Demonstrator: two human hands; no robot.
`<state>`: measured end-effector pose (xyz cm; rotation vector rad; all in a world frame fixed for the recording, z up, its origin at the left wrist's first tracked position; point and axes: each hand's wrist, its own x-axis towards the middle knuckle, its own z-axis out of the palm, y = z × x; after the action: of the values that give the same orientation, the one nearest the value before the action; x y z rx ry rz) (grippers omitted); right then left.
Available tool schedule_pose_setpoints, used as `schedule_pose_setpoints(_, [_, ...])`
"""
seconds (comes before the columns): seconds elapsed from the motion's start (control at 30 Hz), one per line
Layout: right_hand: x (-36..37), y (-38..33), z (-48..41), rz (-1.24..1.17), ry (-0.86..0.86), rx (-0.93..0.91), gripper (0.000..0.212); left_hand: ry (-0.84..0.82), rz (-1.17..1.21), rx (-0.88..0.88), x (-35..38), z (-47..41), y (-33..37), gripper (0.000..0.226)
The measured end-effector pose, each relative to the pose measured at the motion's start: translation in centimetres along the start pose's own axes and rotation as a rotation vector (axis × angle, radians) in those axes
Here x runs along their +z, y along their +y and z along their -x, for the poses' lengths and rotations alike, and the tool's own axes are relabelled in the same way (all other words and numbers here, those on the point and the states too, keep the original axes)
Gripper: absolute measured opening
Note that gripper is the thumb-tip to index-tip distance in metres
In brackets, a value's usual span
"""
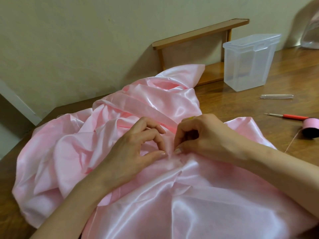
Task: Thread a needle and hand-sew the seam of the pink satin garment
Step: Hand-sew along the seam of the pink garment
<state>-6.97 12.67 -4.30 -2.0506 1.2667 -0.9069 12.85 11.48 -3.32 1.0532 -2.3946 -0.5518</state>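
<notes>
Mid-frame, the left hand [136,149] and the right hand [205,137] are each pinching one small fold of the pink garment [189,204] between thumb and curled fingers.

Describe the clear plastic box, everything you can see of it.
The box is tall, rectangular, clear plastic, with a clip-on lid shut on top. It looks about empty. It stands upright on the table, in front of the shelf, beyond the satin. Only the table plainly touches it.
</notes>
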Motion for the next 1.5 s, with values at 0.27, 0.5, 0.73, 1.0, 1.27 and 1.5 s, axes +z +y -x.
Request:
schedule_pose_setpoints(0.27, [-0.2,-0.2,0.3,-0.055,-0.087,0.0,0.009,-0.182,-0.025,-0.048,0.0,0.5,2.0,0.006])
schedule_pose_setpoints(0.5, [-0.3,-0.2,0.4,-0.019,-0.068,-0.009,0.015,-0.137,0.207,-0.173,-0.5,0.3,1.3,0.007])
schedule_pose_setpoints(0.73, [-0.5,-0.3,0.5,-0.036,-0.049,-0.009,0.015,-0.016,0.289,-0.239,-0.7,0.1,2.0,0.008])
schedule_pose_setpoints(1.0, [-0.6,-0.3,0.5,-0.038,-0.05,-0.02,0.012,0.054,0.297,-0.303,-0.2,0.1,2.1,0.014])
schedule_pose_setpoints(1.27, [-0.8,-0.3,0.5,-0.041,-0.045,-0.022,0.014,0.015,0.406,-0.295,-0.3,0.0,2.0,0.026])
schedule_pose_setpoints(1.5, [-1.0,-0.5,0.6,-0.042,-0.058,-0.019,0.018,0.007,0.508,-0.257,0.1,0.0,2.1,0.016])
